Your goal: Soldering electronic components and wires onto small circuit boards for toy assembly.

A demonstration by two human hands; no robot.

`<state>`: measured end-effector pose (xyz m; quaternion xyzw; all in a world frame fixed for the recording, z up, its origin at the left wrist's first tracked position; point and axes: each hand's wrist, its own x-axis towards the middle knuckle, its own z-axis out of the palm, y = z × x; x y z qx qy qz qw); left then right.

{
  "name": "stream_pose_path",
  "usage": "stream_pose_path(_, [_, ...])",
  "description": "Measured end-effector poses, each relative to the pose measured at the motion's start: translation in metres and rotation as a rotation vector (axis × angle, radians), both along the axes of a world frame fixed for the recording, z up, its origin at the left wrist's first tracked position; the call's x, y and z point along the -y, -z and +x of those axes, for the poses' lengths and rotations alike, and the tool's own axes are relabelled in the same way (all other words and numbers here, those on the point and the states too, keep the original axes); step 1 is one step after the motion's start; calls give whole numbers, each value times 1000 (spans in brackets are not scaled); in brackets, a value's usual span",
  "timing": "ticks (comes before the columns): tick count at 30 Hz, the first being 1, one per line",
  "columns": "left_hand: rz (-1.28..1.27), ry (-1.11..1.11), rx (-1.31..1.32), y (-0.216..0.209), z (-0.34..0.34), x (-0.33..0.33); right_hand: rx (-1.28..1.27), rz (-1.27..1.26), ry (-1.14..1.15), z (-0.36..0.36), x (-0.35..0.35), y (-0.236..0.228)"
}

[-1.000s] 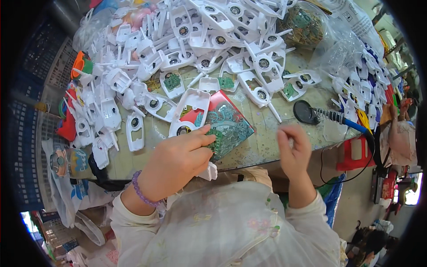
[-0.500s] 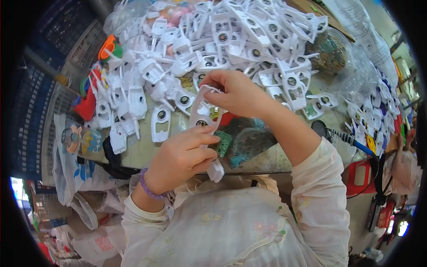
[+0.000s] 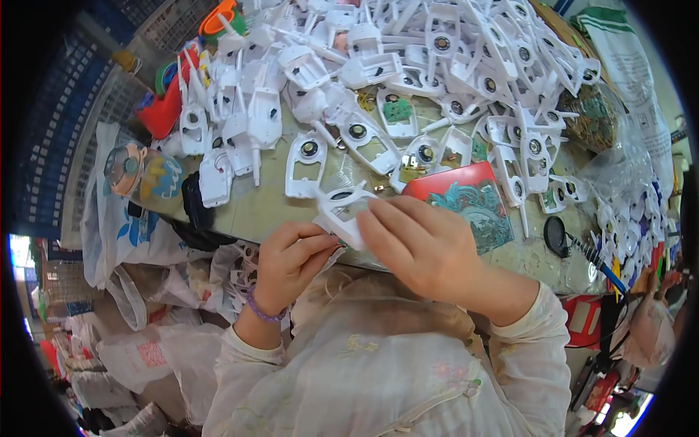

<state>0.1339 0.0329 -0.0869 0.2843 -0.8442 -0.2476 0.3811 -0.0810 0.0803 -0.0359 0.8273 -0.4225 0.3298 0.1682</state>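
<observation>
Near the table's front edge, my right hand (image 3: 429,247) is closed on a white plastic housing (image 3: 336,213) with an open frame and a round dark part, held tilted. My left hand (image 3: 287,262), with a purple bead bracelet on its wrist, is pinched closed at the housing's lower end. A speck of green shows by its fingertips, but what they grip is mostly hidden. Beyond the hands lie a similar loose housing (image 3: 303,166) and another with a green circuit board (image 3: 397,110) on it. Right of them is a red and teal patterned sheet (image 3: 473,207).
A large heap of white housings (image 3: 437,54) covers the far table. A soldering iron holder or similar coiled stand with a blue cable (image 3: 593,255) is at the right. A clear jar (image 3: 124,169) stands left, near a red plastic piece (image 3: 164,113). Plastic bags hang beside the table.
The housing has come lower and nearer to me. My right hand has moved down from its far end to its right side. The circuit board by my left fingers is now mostly hidden.
</observation>
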Motion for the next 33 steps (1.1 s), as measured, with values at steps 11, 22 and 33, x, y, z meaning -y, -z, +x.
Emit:
stream_pose_path(11, [42, -155, 16, 25, 18, 1, 57, -15, -79, 63, -25, 37])
stream_pose_path(22, [825, -343, -453, 33, 24, -8, 130, 21, -221, 78, -14, 78])
stream_pose_path(33, [292, -184, 480, -17, 2, -5, 97, 146, -401, 60, -38, 80])
